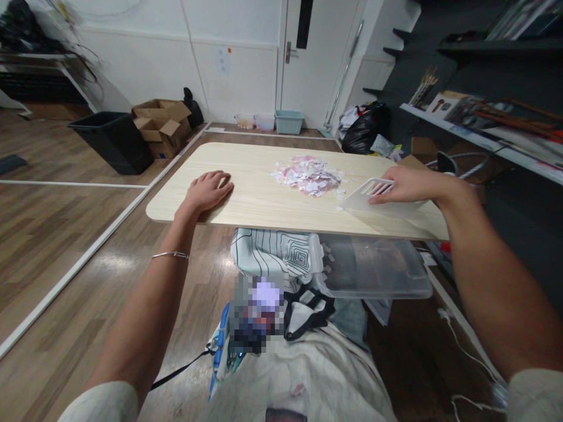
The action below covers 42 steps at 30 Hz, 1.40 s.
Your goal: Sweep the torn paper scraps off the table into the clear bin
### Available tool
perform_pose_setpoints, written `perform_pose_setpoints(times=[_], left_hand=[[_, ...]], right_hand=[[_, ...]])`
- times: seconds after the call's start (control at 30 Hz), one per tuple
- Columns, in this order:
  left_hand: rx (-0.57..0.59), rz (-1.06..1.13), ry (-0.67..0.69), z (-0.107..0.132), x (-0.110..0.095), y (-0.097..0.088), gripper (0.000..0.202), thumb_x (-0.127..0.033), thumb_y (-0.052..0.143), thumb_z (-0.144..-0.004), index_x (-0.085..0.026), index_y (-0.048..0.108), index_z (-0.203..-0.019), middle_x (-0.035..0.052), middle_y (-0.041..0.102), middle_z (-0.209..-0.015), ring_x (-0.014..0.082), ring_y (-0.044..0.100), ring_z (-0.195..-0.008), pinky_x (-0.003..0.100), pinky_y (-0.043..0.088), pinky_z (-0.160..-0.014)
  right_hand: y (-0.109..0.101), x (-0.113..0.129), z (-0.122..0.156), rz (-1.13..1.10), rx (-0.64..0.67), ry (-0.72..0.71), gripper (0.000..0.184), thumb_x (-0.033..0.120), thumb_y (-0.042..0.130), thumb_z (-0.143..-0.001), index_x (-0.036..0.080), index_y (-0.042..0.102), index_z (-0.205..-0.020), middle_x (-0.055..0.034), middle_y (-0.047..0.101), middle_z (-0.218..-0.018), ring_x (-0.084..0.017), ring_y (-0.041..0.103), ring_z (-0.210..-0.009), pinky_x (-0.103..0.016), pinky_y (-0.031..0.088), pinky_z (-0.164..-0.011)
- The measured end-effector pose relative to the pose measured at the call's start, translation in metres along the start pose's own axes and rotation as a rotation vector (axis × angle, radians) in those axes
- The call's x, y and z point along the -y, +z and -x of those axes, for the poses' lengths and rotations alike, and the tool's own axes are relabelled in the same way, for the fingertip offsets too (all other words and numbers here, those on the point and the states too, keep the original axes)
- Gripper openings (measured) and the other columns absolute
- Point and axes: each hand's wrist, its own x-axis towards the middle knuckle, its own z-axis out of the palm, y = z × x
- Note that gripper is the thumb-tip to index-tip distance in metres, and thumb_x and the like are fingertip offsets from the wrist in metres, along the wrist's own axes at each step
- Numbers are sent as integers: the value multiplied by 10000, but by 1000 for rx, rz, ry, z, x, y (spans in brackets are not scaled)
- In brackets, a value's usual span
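Note:
On the pale wooden tabletop [250, 202] lies a loose heap of small paper scraps [310, 174], white and pinkish. My left hand [209, 190] rests on the left part of the board, its fingers loosely spread and nothing in them. To the right of the heap, my right hand [407, 186] grips a thin white scraper-like sheet [363, 199] with slots cut near its top. The sheet stands tilted with its lower edge at the tabletop, and its left corner is close to a few stray scraps. Part of it is hidden behind my fingers.
Below the table's front edge are a clear plastic bin [373, 266] and a patterned white cloth bag [272, 252]. A black waste bin [112, 140] and cardboard boxes [162, 123] stand at the left. Shelves [484, 132] with supplies line the right.

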Motion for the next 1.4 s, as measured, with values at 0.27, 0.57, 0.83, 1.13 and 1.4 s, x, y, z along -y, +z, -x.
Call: perform_pose_setpoints(times=[0.27, 0.57, 0.83, 1.13, 1.4], left_hand=[[-5, -6, 4, 0, 0, 1, 633, -618, 448, -1145, -332, 750, -1622, 114, 667, -1856, 412, 537, -1754, 641, 391, -1474], [1, -23, -9, -1, -1, 1, 667, -625, 421, -1146, -316, 740, -1643, 117, 652, -1874, 390, 531, -1765, 609, 386, -1479], [-9, -6, 2, -1, 0, 2, 633, -626, 450, -1142, -339, 753, -1617, 107, 660, -1872, 406, 543, -1756, 648, 404, -1464], [-3, -1, -9, 0, -1, 1, 646, -634, 451, -1142, -339, 750, -1633, 103, 645, -1886, 406, 535, -1760, 634, 390, -1475], [-1, -6, -10, -1, 0, 1, 644, -625, 447, -1142, -339, 747, -1635, 98, 651, -1881, 401, 531, -1766, 622, 387, -1478]], right_hand=[[-2, 3, -3, 11, 6, -25, 720, 885, 830, -849, 167, 775, -857, -165, 823, -875, -299, 710, -901, -391, 486, -791], [-3, 23, -21, 69, -11, -98, 657, 893, 873, -832, 244, 891, -933, -109, 816, -809, -355, 766, -888, -394, 528, -757], [-10, 47, -31, 93, 22, -171, 610, 818, 897, -864, 220, 905, -981, -102, 852, -882, -349, 791, -947, -384, 553, -790], [-17, 55, -44, 69, 45, -154, 576, 776, 966, -839, 228, 895, -1002, -116, 888, -975, -368, 829, -992, -388, 591, -809], [-15, 52, -45, 79, 52, -181, 517, 726, 923, -902, 218, 888, -992, -106, 877, -952, -340, 816, -957, -372, 572, -783]])
